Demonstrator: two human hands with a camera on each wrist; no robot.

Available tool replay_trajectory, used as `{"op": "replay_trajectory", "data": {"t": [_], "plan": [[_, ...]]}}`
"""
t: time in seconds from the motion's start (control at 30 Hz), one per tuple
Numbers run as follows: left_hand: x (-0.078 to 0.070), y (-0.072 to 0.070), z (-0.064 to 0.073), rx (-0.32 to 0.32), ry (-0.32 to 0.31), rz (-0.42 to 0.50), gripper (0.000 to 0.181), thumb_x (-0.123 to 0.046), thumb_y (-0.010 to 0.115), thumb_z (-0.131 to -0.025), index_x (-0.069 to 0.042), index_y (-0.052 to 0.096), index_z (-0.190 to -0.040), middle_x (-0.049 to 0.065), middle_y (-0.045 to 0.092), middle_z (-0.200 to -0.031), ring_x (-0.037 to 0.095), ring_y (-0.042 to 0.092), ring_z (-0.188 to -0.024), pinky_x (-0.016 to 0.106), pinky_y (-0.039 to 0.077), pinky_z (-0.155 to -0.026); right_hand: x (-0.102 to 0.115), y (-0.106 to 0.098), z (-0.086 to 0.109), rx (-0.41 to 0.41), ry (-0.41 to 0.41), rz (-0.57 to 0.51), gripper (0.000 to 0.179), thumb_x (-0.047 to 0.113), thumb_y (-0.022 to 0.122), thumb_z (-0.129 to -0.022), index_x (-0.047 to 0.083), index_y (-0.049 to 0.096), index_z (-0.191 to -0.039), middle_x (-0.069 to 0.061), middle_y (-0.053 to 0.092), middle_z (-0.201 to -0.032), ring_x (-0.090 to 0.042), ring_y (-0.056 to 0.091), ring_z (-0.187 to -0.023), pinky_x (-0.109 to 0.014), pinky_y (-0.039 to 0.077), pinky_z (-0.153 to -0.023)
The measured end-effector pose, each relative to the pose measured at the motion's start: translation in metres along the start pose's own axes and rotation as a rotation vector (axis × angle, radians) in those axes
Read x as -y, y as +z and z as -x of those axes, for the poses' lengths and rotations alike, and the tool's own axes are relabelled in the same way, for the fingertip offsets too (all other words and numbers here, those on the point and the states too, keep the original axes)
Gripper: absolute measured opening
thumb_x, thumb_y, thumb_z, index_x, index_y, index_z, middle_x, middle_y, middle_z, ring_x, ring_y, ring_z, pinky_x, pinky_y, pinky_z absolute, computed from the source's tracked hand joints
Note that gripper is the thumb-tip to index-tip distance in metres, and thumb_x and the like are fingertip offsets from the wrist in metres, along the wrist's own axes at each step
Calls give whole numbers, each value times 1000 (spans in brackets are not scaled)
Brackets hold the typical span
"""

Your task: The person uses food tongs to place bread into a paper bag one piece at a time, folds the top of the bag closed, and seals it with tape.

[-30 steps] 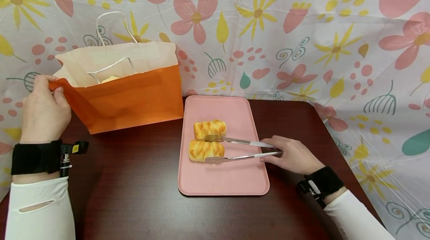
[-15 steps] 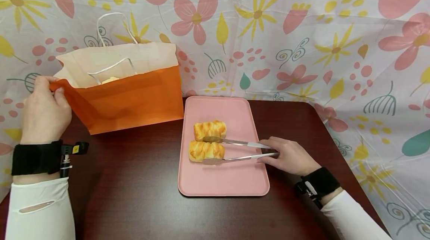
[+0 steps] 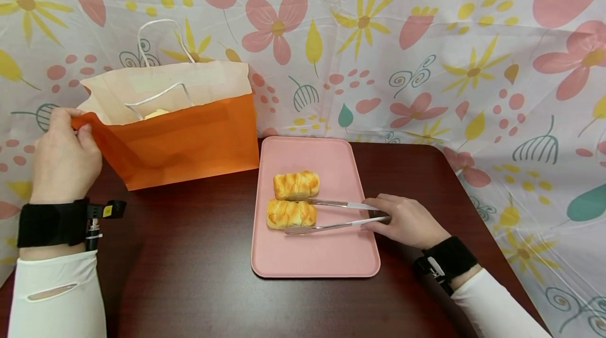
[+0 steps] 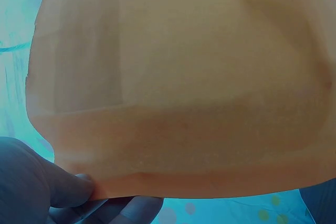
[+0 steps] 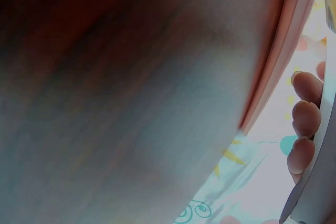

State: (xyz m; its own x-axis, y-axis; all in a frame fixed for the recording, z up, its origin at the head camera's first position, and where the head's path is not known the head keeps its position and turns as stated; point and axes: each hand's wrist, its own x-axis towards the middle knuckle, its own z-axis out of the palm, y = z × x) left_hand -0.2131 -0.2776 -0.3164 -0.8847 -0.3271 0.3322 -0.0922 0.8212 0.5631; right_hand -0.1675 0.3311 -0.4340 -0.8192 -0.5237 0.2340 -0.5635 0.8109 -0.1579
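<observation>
In the head view, my left hand [image 3: 68, 156] pinches the left top edge of an orange paper bag [image 3: 189, 141]. The bag's pale mouth gapes, with something pale yellow partly visible inside. My right hand [image 3: 408, 221] holds metal tongs [image 3: 326, 226] with white handles, their arms spread. These straddle the nearer golden bread roll [image 3: 291, 214]: one arm lies between the two rolls, the other along the near side. Just behind sits the farther bread roll [image 3: 296, 184]. In the right wrist view, fingertips [image 5: 306, 120] curl around the tongs' handle [image 5: 326, 129].
Both rolls lie on a pink tray [image 3: 317, 262] on a dark wooden table [image 3: 189, 275]. The bag stands left of the tray, near a flower-printed cloth [image 3: 426, 38] that hangs behind the table and down its right side.
The tongs have shifted slightly left and down. Their far tip, earlier visible over the rolls, is now mostly hidden between them. My left hand and the bag stay put.
</observation>
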Motion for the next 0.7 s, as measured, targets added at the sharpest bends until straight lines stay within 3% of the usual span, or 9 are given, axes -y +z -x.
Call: {"op": "replay_trajectory", "data": {"t": [0.13, 0.7], "plan": [[1, 0, 1, 2, -1, 4, 48, -25, 26, -105, 0, 30, -145, 40, 52, -122, 54, 51, -99, 62, 43, -72, -1, 1, 0, -14, -10, 1, 52, 60, 68, -83, 28, 66, -125, 4, 66, -112, -15, 64, -99, -42, 54, -78], [-1, 0, 1, 14, -7, 10, 48, -25, 26, -105, 0, 29, -146, 40, 50, -126, 55, 51, -102, 63, 44, -75, -1, -1, -1, -30, -36, 12, 48, 60, 67, -84, 29, 67, -121, 12, 62, -92, -1, 54, -76, -30, 52, -67]]}}
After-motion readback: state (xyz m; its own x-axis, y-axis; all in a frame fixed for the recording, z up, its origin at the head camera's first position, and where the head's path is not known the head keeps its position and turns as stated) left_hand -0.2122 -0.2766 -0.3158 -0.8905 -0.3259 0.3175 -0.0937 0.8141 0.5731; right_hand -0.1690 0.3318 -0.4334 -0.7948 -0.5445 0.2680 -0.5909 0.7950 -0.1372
